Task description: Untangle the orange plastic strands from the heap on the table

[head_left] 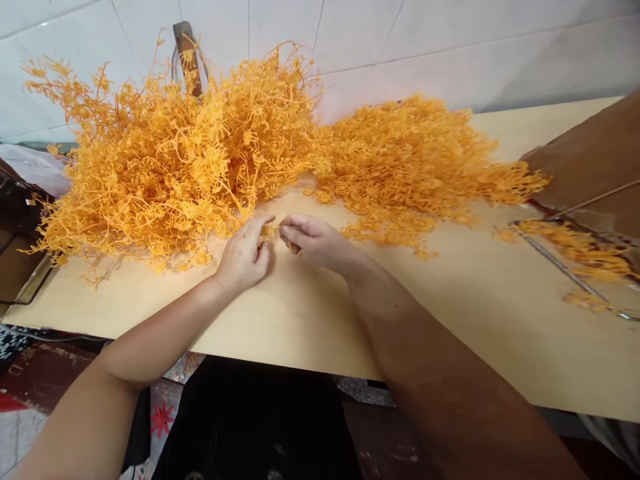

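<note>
My left hand (245, 255) and my right hand (315, 241) meet just above the table, in front of the orange heaps. A small orange plastic piece (271, 231) is pinched between them, partly hidden by my fingers. The fingertips of both hands are closed on it. Right behind my left hand lies a large tangled heap of orange plastic sprigs (165, 167) with thin stems and spidery flower-like ends. A second, flatter heap of orange pieces (400, 167) spreads behind and to the right of my right hand.
The pale wooden table (310, 320) backs onto a white tiled wall (430, 40). A wooden stick (186, 53) rises behind the left heap. On the right are a brown cardboard box (595, 160), a metal rod (560, 267) and loose orange pieces (585, 250).
</note>
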Tool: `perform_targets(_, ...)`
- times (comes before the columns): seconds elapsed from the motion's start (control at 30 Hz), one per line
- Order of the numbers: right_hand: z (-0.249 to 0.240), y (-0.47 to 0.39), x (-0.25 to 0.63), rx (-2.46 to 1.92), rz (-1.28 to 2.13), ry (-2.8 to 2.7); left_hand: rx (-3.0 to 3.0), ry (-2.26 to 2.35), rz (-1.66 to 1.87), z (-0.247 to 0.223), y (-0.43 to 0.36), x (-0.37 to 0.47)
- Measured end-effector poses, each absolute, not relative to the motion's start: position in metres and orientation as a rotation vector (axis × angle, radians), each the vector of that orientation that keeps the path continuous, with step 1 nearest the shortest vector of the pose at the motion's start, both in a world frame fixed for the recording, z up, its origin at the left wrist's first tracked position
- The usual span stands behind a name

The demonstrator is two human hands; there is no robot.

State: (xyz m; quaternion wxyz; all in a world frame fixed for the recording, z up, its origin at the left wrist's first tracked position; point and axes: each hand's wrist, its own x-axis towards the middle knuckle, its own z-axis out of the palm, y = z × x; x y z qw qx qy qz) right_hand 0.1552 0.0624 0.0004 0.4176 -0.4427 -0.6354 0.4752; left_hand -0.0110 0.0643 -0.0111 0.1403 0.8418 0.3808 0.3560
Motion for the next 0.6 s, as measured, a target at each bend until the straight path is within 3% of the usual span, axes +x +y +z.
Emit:
perform_targets(0.2,0.005,0.066,0.171,-0.9,1.191,-1.258,2.772,0.784,1.173,0.014,0.045,-0.022)
perform_targets(0.47,0.036,0.041,0.163,-0.584,1.375,-1.097,2.609,1.69,1.401,0.04,0.095,-0.028)
perform_targets(0.6,0.052,0.019,0.173,-0.506,1.304,-0.999,2.565,1.83,1.492,0.028,0.107,-0.04)
